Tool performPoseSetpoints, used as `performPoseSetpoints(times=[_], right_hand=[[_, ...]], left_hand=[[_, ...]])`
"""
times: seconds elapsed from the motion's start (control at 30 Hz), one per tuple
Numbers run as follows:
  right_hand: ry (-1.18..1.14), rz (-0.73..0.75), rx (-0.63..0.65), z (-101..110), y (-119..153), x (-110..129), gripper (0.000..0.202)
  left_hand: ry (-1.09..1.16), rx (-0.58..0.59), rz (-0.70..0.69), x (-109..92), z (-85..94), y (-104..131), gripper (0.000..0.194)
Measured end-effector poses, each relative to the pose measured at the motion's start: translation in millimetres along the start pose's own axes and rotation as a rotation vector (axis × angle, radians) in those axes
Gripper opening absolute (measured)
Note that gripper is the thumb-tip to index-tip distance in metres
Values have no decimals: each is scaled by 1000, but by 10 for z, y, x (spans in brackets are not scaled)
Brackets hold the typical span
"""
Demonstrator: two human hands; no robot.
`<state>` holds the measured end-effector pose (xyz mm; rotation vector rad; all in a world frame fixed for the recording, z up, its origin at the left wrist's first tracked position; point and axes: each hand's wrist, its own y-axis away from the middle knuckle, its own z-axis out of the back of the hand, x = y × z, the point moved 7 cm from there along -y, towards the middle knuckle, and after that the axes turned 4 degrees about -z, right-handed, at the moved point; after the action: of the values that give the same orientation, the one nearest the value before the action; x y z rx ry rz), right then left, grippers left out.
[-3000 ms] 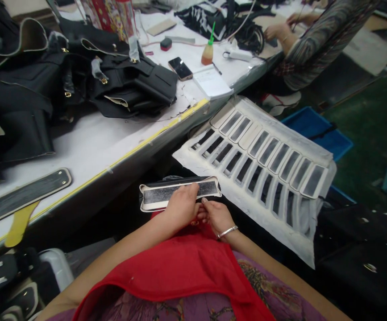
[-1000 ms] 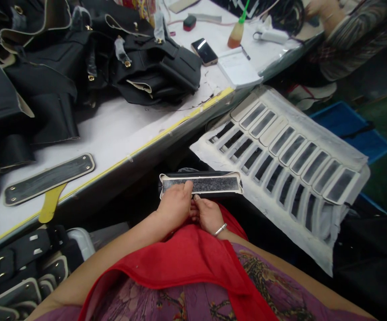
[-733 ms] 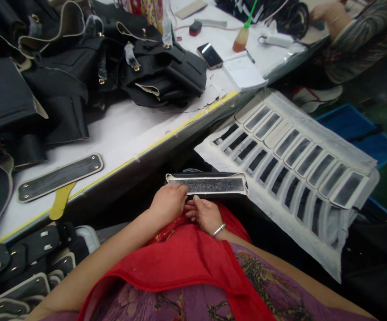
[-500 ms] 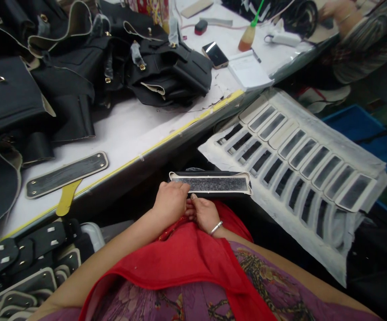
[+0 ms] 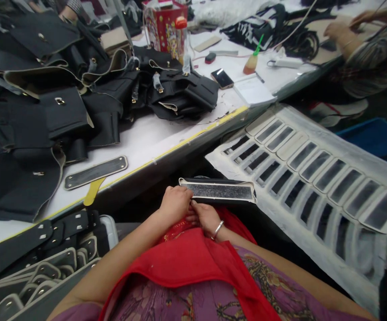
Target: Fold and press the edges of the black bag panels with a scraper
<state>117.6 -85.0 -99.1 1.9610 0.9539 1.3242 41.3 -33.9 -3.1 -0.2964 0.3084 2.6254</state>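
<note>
A black piece with a cream-edged rectangular panel (image 5: 225,191) lies across my lap, its speckled dark middle facing up. My left hand (image 5: 177,203) is closed on the piece's left end, with the fingers curled over its near edge. Just right of it, my right hand (image 5: 207,217) is closed too, thumb and fingers pressed together at the near edge of the piece; a silver bangle is on that wrist. The fingertips of both hands nearly meet, and whatever is between them is hidden. On the table edge to the left rests a dark strap (image 5: 96,172) over a yellow tab (image 5: 93,191).
Black bag pieces (image 5: 69,111) cover the left of the white table (image 5: 136,138). A phone (image 5: 222,78), notepad (image 5: 254,90) and glue bottle (image 5: 251,63) sit farther back. A board of cream-edged strips (image 5: 290,142) slopes at right. Another person's hand (image 5: 342,33) shows at upper right.
The view has shifted, so the table and its bags sit lower and farther right. Both hands remain at the near edge of the black piece, with little change in their grip.
</note>
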Motion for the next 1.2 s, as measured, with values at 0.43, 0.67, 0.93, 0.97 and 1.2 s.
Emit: performPoseSetpoints(times=[0.43,0.67,0.93,0.97,1.2], right_hand=[[690,85,294,423,297,81,52],[725,164,277,421,440,133,49],[817,158,302,403,370,87,49],[817,154,314,371,361,74,49],[796,163,358,165,370,31,43]], left_hand=[[-192,-215,712,2034,481,832,84],[-276,-191,683,2173,205,1000,74],[-331,-35,997,2236,257,1591,45],[-330,-16,975,2241,330,1564,42],[-357,195,830,2422,1363,1129,28]])
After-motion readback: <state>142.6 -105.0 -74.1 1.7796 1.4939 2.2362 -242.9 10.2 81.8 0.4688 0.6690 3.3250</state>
